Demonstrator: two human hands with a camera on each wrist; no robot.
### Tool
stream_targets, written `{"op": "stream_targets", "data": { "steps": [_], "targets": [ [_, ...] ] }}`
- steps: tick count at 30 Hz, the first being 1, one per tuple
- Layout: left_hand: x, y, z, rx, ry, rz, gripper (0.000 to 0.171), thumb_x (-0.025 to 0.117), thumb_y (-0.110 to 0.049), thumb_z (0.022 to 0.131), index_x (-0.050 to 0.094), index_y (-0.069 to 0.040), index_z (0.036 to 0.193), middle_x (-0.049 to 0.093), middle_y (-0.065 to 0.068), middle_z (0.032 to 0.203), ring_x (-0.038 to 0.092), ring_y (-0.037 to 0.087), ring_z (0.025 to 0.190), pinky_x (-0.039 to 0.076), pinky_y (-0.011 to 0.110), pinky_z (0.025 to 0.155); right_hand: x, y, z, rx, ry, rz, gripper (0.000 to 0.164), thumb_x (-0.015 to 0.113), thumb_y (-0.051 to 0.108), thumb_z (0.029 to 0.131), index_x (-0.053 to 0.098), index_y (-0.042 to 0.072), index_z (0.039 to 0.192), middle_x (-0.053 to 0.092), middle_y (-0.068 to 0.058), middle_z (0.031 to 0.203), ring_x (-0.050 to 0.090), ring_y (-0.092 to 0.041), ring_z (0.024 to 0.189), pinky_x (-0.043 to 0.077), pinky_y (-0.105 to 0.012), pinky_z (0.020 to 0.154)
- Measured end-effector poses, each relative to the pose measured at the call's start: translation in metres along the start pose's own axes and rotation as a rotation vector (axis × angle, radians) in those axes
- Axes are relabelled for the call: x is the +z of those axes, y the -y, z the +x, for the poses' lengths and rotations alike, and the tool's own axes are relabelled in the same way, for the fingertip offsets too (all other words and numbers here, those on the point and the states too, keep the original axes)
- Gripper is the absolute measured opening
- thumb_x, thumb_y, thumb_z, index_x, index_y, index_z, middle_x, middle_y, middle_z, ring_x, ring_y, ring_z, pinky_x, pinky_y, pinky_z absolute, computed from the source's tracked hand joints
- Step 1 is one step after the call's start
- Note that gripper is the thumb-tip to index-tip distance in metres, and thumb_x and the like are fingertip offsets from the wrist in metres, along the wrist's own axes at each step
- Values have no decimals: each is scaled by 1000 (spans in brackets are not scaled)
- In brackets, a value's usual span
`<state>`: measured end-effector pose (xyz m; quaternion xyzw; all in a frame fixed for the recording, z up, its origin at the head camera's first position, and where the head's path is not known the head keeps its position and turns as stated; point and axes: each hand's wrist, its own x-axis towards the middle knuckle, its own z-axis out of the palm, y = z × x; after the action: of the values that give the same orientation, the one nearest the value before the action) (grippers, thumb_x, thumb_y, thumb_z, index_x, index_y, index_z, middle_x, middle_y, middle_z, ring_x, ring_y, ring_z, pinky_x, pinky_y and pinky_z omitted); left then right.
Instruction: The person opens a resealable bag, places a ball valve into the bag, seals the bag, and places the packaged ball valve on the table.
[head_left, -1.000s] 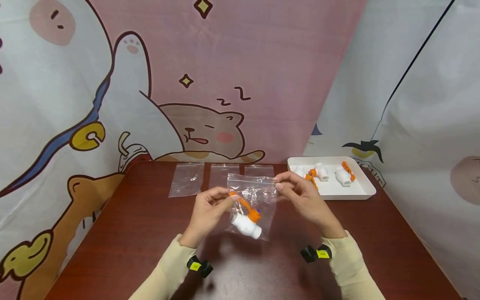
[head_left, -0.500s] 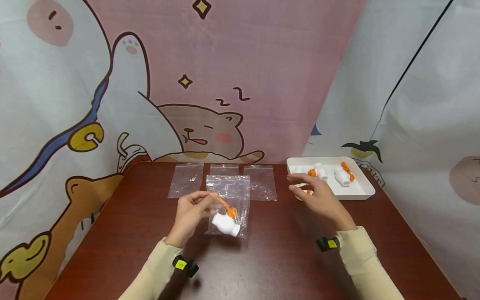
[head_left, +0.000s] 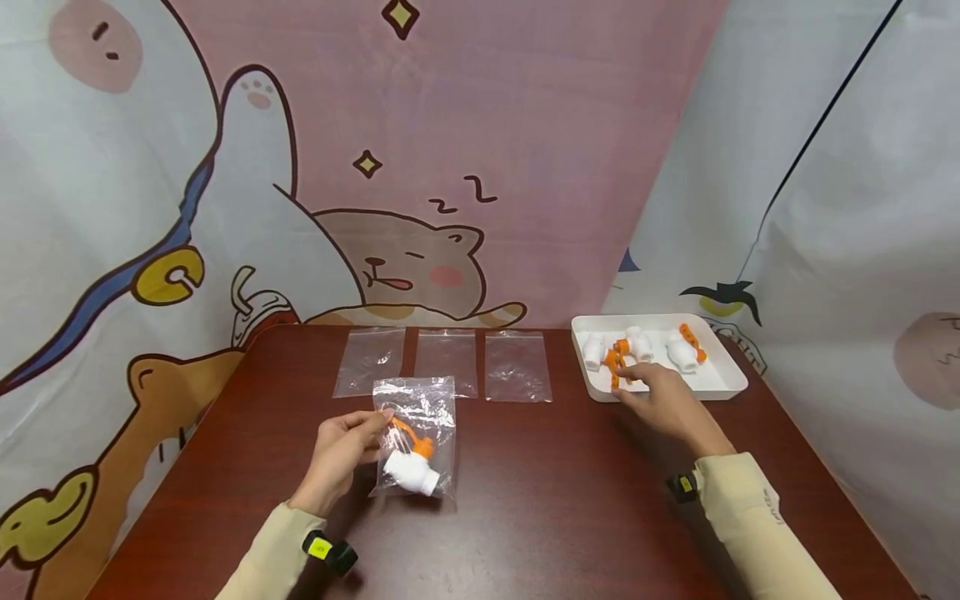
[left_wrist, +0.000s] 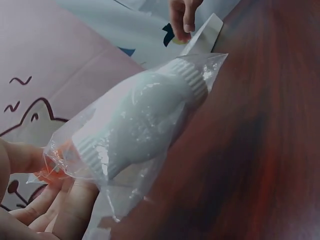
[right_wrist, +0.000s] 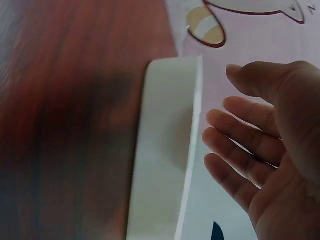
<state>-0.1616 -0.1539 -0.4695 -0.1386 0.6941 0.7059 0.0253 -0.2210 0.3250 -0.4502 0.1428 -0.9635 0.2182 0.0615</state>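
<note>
Pinching with the left hand the left side of a clear zip-lock bag, at the orange handle of the white ball valve inside. Holding it above the table, left of middle. Hovering with the right hand, grip loosely spread and empty, over the near left rim of the far-right white tray, beside further ball valves. Facing three flat bags, laid in a far row.

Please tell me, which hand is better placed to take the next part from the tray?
Probably the right hand: it hovers, holding nothing, at the near edge of the tray, while the left hand grips the bag.
</note>
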Motion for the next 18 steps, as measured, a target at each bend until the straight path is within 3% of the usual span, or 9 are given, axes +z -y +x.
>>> {"op": "stream_targets", "data": {
  "steps": [5, 11, 18],
  "targets": [
    [-17, 7, -2, -55, 13, 29, 37, 76, -23, 94, 71, 9, 113, 71, -3, 83, 65, 8, 67, 61, 25, 61, 5, -11, 2, -36, -10, -50, 26, 75, 13, 90, 75, -3, 110, 75, -19, 107, 67, -42, 108, 51, -60, 97],
    [-38, 16, -7, -108, 31, 67, 36, 74, -24, 96, 70, 7, 114, 74, -4, 81, 68, 7, 67, 59, 22, 58, 10, -13, 4, 5, -1, -93, 12, 75, 14, 91, 77, 4, 97, 75, -11, 95, 67, -31, 94, 53, -55, 87],
    [-49, 28, -13, -196, 114, 20, 29, 71, -22, 97, 70, 4, 110, 79, 7, 86, 78, 15, 77, 61, 25, 66, 12, -12, 7, -4, -25, -141, 7, 78, 14, 88, 77, 7, 89, 73, -6, 85, 64, -25, 82, 53, -49, 78]
  ]
}}
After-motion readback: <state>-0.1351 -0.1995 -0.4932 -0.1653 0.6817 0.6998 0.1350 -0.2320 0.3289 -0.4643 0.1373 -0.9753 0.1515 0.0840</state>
